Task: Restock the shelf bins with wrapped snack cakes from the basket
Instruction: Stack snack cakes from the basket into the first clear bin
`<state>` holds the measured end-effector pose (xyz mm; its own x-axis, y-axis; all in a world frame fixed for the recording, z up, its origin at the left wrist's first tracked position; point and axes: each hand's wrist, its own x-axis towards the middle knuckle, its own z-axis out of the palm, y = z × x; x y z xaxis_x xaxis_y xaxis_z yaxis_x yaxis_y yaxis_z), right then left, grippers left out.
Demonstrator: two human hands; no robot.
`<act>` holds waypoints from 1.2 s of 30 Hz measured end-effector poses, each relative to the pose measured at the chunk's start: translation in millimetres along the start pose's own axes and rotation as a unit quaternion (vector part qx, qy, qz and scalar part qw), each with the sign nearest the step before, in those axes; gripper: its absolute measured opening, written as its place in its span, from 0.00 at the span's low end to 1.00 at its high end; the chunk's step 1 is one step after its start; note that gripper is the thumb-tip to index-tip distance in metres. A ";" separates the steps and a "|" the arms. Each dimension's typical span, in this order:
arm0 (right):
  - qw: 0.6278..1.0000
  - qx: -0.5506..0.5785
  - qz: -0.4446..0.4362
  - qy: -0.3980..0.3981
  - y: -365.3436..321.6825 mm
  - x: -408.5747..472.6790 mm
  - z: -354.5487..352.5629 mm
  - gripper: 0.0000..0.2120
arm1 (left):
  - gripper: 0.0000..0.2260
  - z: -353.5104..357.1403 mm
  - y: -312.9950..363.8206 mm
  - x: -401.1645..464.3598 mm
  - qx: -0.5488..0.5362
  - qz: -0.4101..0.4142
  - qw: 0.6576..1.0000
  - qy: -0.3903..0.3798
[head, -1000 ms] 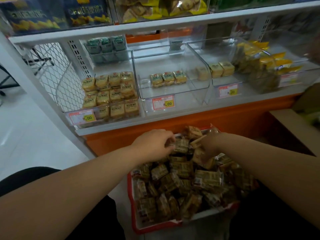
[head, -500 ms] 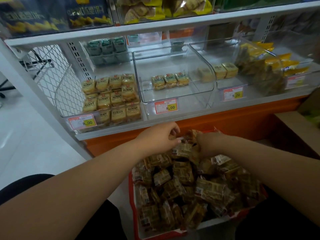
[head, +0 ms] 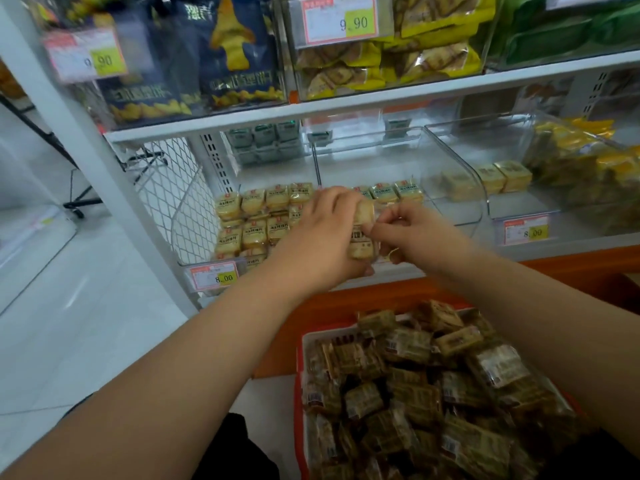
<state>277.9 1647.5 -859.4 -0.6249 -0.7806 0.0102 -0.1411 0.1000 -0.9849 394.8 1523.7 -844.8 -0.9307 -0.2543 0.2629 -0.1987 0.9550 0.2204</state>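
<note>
Item: white metal shelf (head: 346, 109), clear plastic bins (head: 450, 202), pale tiled floor (head: 69, 323); my left hand (head: 322, 237) and right hand (head: 415, 237) both grasp wrapped snack cakes (head: 362, 233) before the bins, above the red basket (head: 299, 375)

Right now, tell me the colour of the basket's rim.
Red, on the basket; head view shows it.

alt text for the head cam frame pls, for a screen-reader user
Both hands, left hand and right hand, hold wrapped snack cakes raised in front of the clear shelf bins, which are partly stocked with cakes. Below sits a red basket heaped with more wrapped cakes.
</note>
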 end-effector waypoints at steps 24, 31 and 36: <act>0.967 -0.226 -0.069 0.099 42.8 49.3 1.3 0.04 | 0.42 36.4 -170.0 64.1 -0.005 -0.332 0.938 -0.095; 0.966 -0.223 -0.079 0.105 45.2 51.0 3.5 0.09 | 0.36 44.5 -168.1 71.7 -0.057 -0.282 0.952 -0.101; 0.967 -0.222 -0.075 0.100 44.4 49.2 4.2 0.06 | 0.44 40.8 -167.5 71.1 -0.055 -0.275 0.947 -0.158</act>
<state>244.1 1610.9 -903.3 -0.7014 -0.6765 0.2246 -0.5300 0.2843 -0.7989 349.4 1351.9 -901.3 -0.7443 -0.6339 -0.2102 -0.6633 0.6648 0.3436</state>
